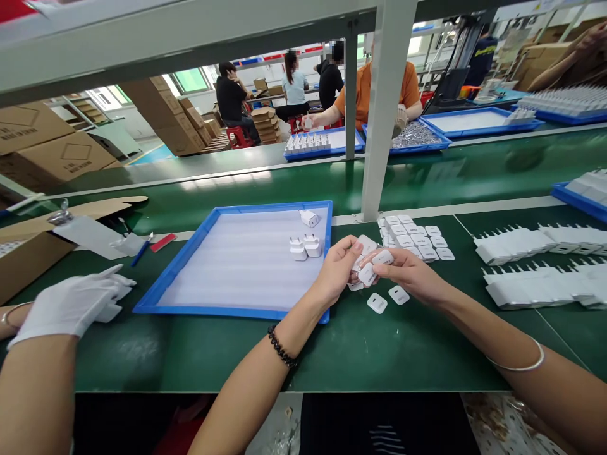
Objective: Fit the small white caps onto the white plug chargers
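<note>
My left hand (pixel 337 264) is closed round several small white square cover plates with rounded corners, one of them a cover plate (pixel 367 245) at the fingertips. My right hand (pixel 410 270) meets it and pinches a white cover plate (pixel 367 274) between thumb and fingers. The hands overlap, so the exact pieces in each are partly hidden. Two loose plates with a dark slot, one a slotted plate (pixel 377 303), lie on the green table just below. Behind my right hand are rows of similar plates (pixel 419 239).
A blue-rimmed tray (pixel 232 312) at left holds three white plug chargers (pixel 312 245). Rows of white charger housings (pixel 526 287) stand at right. A co-worker's white-gloved hand (pixel 61 306) is at far left. A metal post (pixel 377 126) rises behind the plates; another person (pixel 403 88) sits across.
</note>
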Demonstrator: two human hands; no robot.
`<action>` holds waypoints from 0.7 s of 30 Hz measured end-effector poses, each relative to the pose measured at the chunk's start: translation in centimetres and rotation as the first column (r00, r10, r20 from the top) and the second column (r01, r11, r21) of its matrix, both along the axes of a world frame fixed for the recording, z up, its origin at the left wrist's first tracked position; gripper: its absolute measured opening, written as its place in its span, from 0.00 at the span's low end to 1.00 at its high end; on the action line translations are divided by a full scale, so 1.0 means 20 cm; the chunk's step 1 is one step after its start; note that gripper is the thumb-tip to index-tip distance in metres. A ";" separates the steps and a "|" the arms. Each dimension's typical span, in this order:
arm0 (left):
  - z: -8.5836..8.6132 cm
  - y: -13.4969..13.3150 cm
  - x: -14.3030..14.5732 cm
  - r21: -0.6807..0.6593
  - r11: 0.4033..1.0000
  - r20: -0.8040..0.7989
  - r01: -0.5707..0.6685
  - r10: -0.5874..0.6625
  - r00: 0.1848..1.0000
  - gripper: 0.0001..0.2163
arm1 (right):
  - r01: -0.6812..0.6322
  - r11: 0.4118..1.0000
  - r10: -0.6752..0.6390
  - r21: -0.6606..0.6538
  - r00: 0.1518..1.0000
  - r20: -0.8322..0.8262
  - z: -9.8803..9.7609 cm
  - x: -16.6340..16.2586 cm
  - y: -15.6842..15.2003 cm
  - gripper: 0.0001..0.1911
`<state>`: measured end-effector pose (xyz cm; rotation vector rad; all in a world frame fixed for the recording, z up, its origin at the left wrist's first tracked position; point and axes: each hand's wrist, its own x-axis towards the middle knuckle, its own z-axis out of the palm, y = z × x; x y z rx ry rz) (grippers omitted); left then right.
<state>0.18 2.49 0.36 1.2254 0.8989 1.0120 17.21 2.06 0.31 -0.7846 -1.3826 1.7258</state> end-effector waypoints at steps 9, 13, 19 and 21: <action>0.07 0.00 0.00 -0.085 0.976 0.192 -0.201 0.214 0.958 0.19 | 0.049 0.998 -0.050 -0.040 0.998 -0.031 0.00 -0.02 0.00 0.15; 0.04 -0.01 0.02 -0.132 0.970 0.242 -0.206 0.233 0.942 0.18 | 0.021 0.996 -0.026 -0.087 0.998 -0.050 0.00 -0.02 0.02 0.14; 0.04 0.03 -0.01 -0.201 0.933 0.211 -0.299 0.340 0.917 0.17 | 0.013 0.995 -0.019 -0.095 0.998 -0.063 0.00 -0.02 0.01 0.14; 0.05 0.07 -0.06 -0.182 0.904 0.148 -0.387 0.415 0.898 0.18 | -0.004 0.993 -0.004 -0.114 0.998 -0.068 0.03 0.00 -0.01 0.14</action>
